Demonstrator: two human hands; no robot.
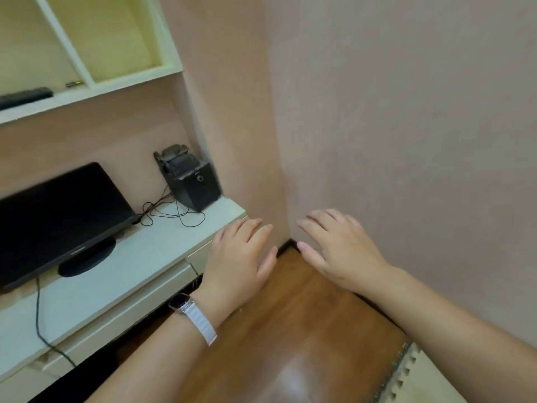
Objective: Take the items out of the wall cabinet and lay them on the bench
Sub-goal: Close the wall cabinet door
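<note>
Left hand (238,257) and right hand (340,251) hover, fingers released, grasping nothing. Well up-left of the fingers, the wall cabinet (136,80) holds 2 items: a dark bar (26,97) and a small metallic piece (74,83), above the tabletop (145,251).

1. Wall cabinet (171,68): cream-white frame, pale yellow inside.
2. Bench (162,242) below it is plain white.
3. Monitor (58,216) and speaker (197,184) are both black, and so are the cables (186,223).
4. Walls (406,112): dusty pink, faintly mottled.
5. Floor (305,315): warm brown wood grain, glossy.
6. Watch strap (200,321): white, ribbed.
7. Mat (421,379): cream, with a teal edge.
</note>
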